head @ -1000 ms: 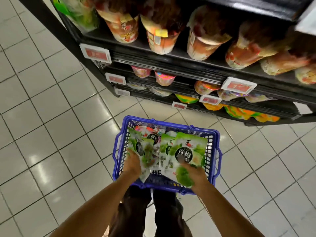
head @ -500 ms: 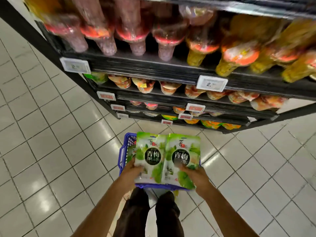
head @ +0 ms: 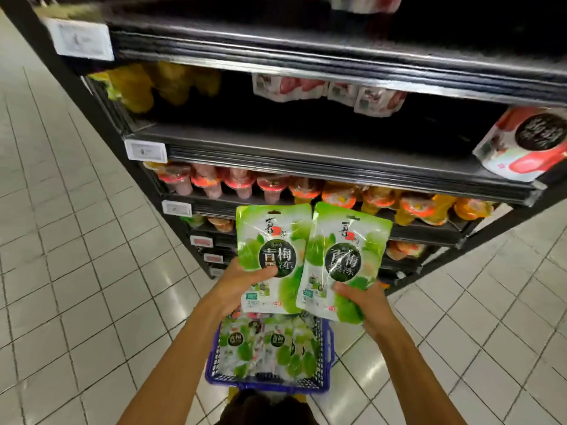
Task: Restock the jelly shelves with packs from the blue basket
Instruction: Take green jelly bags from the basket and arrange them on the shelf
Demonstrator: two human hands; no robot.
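At frame centre, the left hand (head: pixel 242 282) grips 1 green plastic jelly pack (head: pixel 273 256) by its lower edge; the right hand (head: pixel 363 302) grips a 2nd matching green pack (head: pixel 345 262), touching alongside. Below them, the blue wire basket (head: pixel 325 357) on the tiled floor (head: pixel 76 271) holds more packs. Black shelves (head: pixel 306 148) fill the upper frame.

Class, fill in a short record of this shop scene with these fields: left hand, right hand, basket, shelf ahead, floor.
left hand: left hand holds a green pack upright by its lower part
right hand: right hand holds a second green pack, tilted slightly right, beside the first
basket: blue basket on the floor below the hands, with more green packs inside
shelf ahead: black shelf, mostly bare, a red pack at its right end
floor: pale tiles
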